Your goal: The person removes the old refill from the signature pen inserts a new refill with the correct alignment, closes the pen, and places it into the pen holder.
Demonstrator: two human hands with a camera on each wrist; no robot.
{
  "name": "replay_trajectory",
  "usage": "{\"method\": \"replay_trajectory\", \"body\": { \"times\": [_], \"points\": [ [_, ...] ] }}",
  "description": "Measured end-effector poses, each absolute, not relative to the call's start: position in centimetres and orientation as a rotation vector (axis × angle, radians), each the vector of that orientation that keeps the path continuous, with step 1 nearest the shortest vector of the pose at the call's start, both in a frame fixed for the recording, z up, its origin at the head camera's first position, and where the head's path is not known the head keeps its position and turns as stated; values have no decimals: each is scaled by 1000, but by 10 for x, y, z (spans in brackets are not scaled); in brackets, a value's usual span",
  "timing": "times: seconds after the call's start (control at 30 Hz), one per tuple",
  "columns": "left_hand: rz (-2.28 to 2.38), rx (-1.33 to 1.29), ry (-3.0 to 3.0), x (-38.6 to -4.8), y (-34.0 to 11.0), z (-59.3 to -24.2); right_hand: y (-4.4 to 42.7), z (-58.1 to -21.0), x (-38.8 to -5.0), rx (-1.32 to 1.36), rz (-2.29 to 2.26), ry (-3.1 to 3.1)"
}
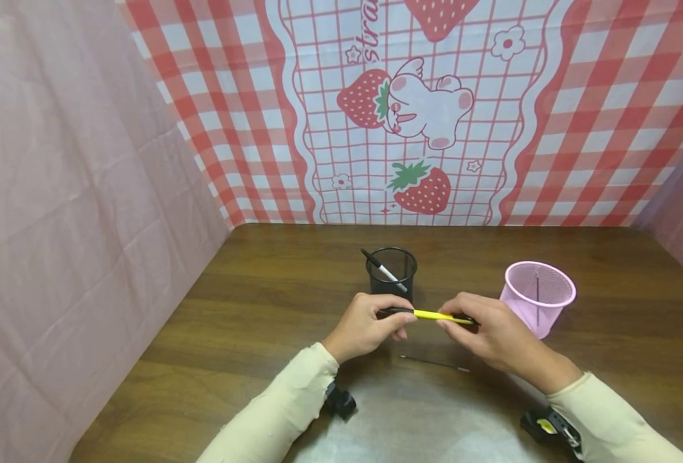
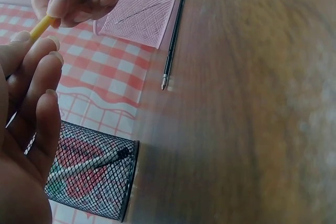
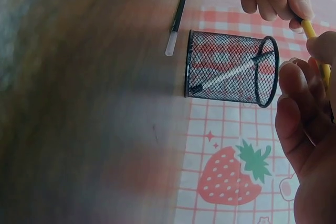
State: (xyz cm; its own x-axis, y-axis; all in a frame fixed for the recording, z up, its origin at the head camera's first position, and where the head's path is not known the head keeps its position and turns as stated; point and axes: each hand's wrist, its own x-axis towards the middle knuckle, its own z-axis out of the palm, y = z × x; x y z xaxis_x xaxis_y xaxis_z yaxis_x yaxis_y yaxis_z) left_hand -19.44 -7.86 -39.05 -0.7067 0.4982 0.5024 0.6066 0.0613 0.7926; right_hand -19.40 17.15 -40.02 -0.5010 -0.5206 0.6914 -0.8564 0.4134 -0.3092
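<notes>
Both hands hold a yellow and black pen level above the table. My left hand pinches its black end between thumb and fingers. At the other end, my right hand pinches the yellow barrel, covering part of it. On the table below lies a thin dark pen refill, its metal tip toward the left and its pale end toward the right. In the left wrist view the refill shows whole, apart from both hands.
Behind the left hand stands a black mesh pen cup with a white and black pen leaning in it. A pink mesh pen cup stands beyond the right hand. A checked strawberry cloth hangs behind the wooden table.
</notes>
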Motion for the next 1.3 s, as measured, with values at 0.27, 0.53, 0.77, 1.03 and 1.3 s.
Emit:
{"method": "replay_trajectory", "body": {
  "times": [0.27, 0.53, 0.77, 1.03, 1.3],
  "points": [
    [-1734, -1164, -2187, -192, -79, -389, 171, -401, -193, 1182, 883, -2174],
    [-1698, -1178, -2164, -193, -78, -390, 171, -402, -192, 1196, 876, -2197],
    [-1723, -1159, -2196, -191, -78, -388, 170, -402, -191, 1185, 880, -2181],
    [-1755, -1132, -2260, -190, -78, -388, 169, -401, -191, 1156, 903, -2220],
    [-1782, -1118, -2287, -190, -78, -386, 167, -401, -192, 1170, 888, -2145]
  ]
}}
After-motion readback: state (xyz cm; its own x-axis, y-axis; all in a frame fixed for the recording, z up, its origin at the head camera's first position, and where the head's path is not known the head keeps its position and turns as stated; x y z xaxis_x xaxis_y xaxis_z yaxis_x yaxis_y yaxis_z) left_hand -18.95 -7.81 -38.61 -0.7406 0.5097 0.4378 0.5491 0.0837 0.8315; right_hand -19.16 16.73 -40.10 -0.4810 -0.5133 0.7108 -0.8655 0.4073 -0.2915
